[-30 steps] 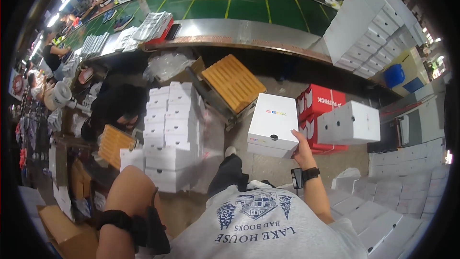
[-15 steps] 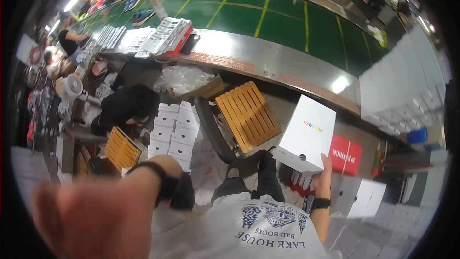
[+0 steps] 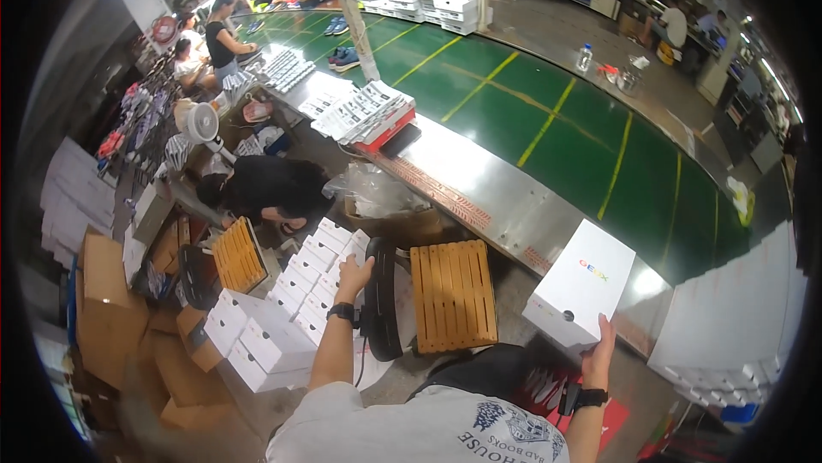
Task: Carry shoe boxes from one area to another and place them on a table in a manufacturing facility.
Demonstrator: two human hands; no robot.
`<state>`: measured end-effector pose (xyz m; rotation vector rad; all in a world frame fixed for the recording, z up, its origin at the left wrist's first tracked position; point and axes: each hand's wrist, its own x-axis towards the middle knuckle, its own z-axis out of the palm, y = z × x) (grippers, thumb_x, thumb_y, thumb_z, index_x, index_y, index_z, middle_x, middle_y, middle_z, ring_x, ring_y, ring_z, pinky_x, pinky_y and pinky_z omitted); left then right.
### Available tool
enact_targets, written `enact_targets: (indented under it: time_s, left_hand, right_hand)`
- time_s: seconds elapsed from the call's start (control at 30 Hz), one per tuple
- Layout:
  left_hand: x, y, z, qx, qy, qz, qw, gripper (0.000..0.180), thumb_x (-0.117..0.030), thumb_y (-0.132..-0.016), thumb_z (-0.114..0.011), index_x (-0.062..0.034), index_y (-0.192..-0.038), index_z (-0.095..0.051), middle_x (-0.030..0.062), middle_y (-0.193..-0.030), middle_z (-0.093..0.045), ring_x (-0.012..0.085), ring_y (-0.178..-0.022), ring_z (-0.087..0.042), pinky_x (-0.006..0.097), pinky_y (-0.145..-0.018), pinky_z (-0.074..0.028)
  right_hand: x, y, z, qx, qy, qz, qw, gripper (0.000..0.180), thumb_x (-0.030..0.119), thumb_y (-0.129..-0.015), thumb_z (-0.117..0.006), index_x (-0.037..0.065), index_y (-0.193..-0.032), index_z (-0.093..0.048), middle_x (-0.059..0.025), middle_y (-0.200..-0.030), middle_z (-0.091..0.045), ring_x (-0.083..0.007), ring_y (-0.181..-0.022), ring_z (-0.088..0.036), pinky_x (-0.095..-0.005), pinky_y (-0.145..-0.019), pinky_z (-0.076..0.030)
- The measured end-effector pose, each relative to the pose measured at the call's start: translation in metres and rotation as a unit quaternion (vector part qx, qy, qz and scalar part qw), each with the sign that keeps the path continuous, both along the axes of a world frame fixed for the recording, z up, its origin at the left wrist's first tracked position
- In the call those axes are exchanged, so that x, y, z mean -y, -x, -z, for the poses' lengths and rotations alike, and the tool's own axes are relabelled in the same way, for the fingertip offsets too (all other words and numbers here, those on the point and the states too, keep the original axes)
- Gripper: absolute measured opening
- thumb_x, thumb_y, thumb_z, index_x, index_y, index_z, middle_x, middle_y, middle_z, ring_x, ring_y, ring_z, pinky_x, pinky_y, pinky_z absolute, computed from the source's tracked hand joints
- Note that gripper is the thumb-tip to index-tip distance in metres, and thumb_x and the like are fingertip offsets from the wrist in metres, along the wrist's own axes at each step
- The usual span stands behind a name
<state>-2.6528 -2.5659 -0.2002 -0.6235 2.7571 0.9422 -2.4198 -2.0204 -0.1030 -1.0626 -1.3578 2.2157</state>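
Observation:
In my right hand (image 3: 598, 348) is a white shoe box (image 3: 589, 281), gripped by its near lower corner and held up beside the metal table edge. A round hole shows in its near end. My left hand (image 3: 354, 274) reaches forward with its fingers apart. It is over the stacked white shoe boxes (image 3: 310, 281), at the end nearest the chair; whether the fingertips touch a box, I cannot make out. Bigger white boxes (image 3: 264, 345) stand at the near left end of these stacks.
A chair with a slatted wooden seat (image 3: 454, 296) and black backrest (image 3: 385, 300) stands between my arms. Beyond runs a green conveyor belt (image 3: 548, 112) with a metal edge. A person in black (image 3: 274, 189) bends down at left, near cardboard cartons (image 3: 107, 309). White boxes (image 3: 736, 309) pile up at right.
My view has swung left. My left hand, blurred and close before, is now farther out, over the stacked boxes. The right hand still holds its shoe box, now nearer the table edge.

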Motion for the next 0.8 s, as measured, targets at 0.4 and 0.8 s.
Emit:
enact_targets:
  time_s: [0.4, 0.8]
  left_hand:
    - [-0.034, 0.071, 0.046, 0.106, 0.016, -0.122, 0.987, 0.080, -0.054, -0.082, -0.068, 0.0086, -0.127, -0.049, 0.0335, -0.127, -0.058, 0.0449, -0.120, -0.057, 0.050, -0.101, -0.046]
    - [-0.021, 0.113, 0.048, 0.150, 0.074, -0.009, 0.986, 0.058, -0.054, -0.082, -0.060, -0.0008, -0.099, -0.074, 0.0241, -0.102, -0.071, 0.0400, -0.099, -0.067, 0.047, -0.089, -0.052]
  right_hand:
    - [-0.055, 0.157, 0.065, 0.018, -0.030, -0.129, 0.991, 0.074, 0.043, -0.095, -0.062, 0.018, -0.154, -0.025, -0.0122, -0.152, -0.037, -0.0301, -0.136, -0.040, -0.0522, -0.103, -0.038]
    - [-0.226, 0.221, 0.244, 0.227, -0.115, -0.159, 0.954, 0.055, 0.033, -0.102, -0.052, -0.005, -0.141, -0.041, -0.0225, -0.129, -0.057, -0.0353, -0.114, -0.059, -0.0436, -0.098, -0.049]
